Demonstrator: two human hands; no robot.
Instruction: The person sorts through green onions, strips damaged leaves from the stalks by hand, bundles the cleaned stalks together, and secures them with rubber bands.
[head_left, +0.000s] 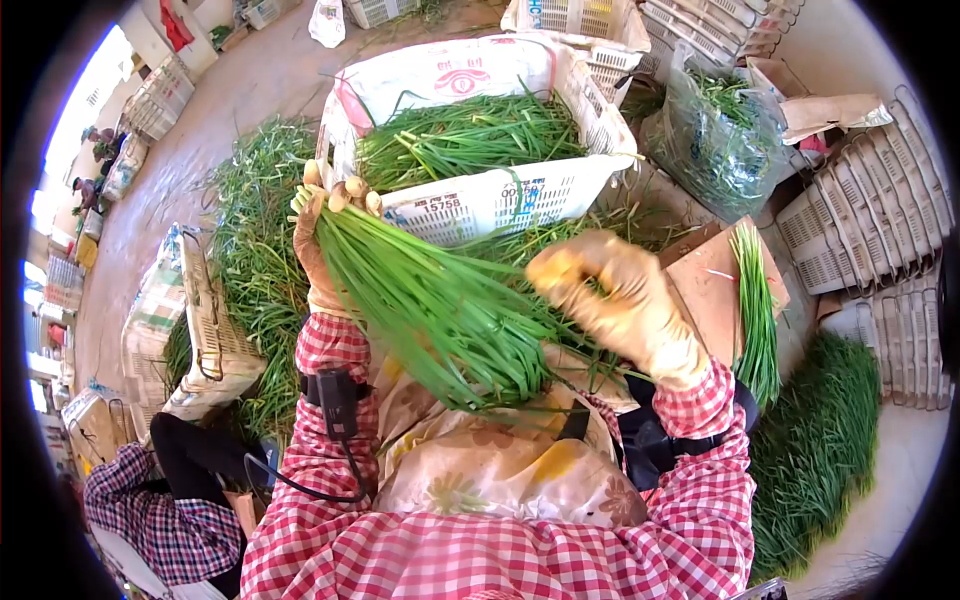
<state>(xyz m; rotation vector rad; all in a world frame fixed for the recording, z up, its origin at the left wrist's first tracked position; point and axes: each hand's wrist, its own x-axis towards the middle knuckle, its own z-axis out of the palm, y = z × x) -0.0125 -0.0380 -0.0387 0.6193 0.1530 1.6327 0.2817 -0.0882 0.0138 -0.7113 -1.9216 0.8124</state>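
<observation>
My left hand (325, 215), in a tan glove, is closed around the pale stem ends of a bunch of garlic chives (430, 290). Its long green leaves fan down to the right, over the flowered apron (500, 470) on my lap. To the right of the bunch, my gloved right hand (605, 290) hangs in the air, fingers curled in toward the thumb and slightly blurred. Whether anything small is pinched there is hidden. Just beyond the bunch stands a white plastic crate (530, 195) with loose chives (470, 140) in it.
A smaller chive bundle (752, 310) lies on a cardboard piece (705, 280) at right, near a large chive pile (815, 460). Loose greens (265, 250) cover the floor at left. Stacked crates (870, 200) and a clear plastic bag (715, 130) stand right. A person (165, 510) sits lower left.
</observation>
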